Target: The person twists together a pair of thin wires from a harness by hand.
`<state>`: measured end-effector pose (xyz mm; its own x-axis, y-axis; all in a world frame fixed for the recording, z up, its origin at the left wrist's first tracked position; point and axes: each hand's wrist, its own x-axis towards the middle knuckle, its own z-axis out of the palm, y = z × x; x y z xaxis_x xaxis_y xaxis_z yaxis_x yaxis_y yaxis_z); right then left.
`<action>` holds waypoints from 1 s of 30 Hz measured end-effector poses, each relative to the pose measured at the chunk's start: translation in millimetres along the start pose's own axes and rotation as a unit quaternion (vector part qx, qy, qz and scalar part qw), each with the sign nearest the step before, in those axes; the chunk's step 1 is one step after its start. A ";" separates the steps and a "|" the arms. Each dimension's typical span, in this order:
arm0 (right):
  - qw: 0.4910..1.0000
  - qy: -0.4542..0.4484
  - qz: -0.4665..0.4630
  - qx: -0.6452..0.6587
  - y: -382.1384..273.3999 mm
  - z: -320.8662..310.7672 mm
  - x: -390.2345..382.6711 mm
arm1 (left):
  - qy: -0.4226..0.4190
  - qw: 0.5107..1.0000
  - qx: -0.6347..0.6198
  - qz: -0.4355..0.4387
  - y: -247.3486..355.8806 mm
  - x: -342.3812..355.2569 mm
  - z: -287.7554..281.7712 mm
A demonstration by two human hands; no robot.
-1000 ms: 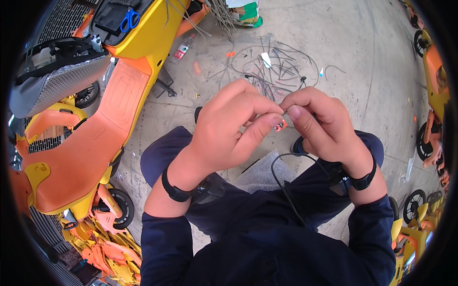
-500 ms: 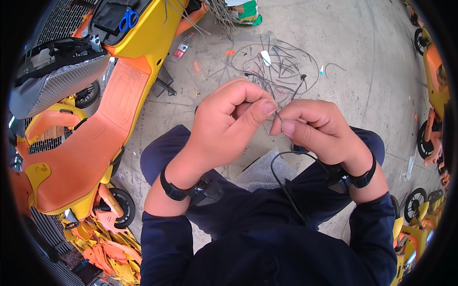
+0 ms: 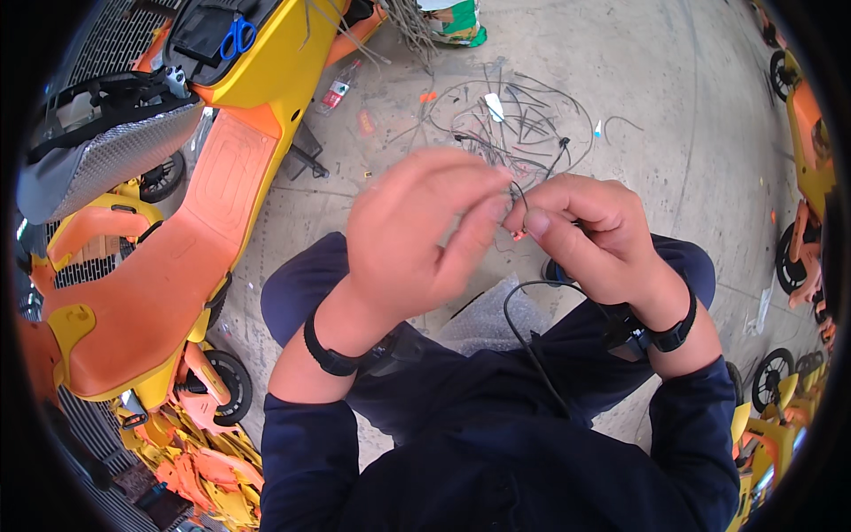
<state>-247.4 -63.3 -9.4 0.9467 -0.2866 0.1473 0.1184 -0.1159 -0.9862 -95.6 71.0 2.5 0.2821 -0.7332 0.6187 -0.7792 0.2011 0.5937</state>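
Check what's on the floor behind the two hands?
Beyond the left hand and right hand, a tangle of dark wires lies on the concrete floor. Its near edge is hidden by the fingers.

My left hand (image 3: 417,239) and right hand (image 3: 589,239) meet above my lap; a scooter (image 3: 177,239) sits left, loose wires (image 3: 514,115) lie ahead on the floor (image 3: 674,106)

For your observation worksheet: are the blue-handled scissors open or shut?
Shut: the blue-handled scissors show both finger loops side by side; blades hidden in the black pouch.
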 end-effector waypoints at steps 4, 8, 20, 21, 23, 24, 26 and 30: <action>0.996 0.036 -0.062 -0.061 8.4 0.6 1.5 | -0.060 0.994 0.064 0.066 -2.3 -3.9 4.1; 0.987 0.064 -0.087 -0.118 8.9 3.5 1.8 | -0.066 0.987 0.107 0.098 -4.5 -3.1 5.3; 0.965 0.058 -0.127 -0.222 12.6 3.3 2.6 | -0.045 0.980 0.146 0.124 -8.2 -6.9 15.4; 0.965 0.058 -0.127 -0.221 12.4 3.4 2.5 | -0.043 0.980 0.150 0.125 -7.5 -7.3 15.8; 0.967 0.056 -0.118 -0.218 11.8 3.7 2.1 | -0.042 0.979 0.155 0.126 -6.6 -7.9 15.8; 0.967 0.056 -0.118 -0.218 11.3 3.3 1.8 | -0.043 0.978 0.158 0.126 -6.5 -8.4 16.0; 0.970 0.036 -0.102 -0.219 9.5 1.7 1.2 | -0.044 0.978 0.161 0.126 -6.6 -8.7 16.2; 0.972 0.028 -0.101 -0.210 7.2 1.1 0.9 | -0.041 0.984 0.133 0.113 -6.9 -8.4 15.2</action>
<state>-245.4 -63.4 -16.4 0.8980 -0.2672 0.3495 0.1561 -0.5491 -0.8210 -101.1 65.9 -14.7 0.0465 -0.7419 0.6689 -0.9388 0.1963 0.2829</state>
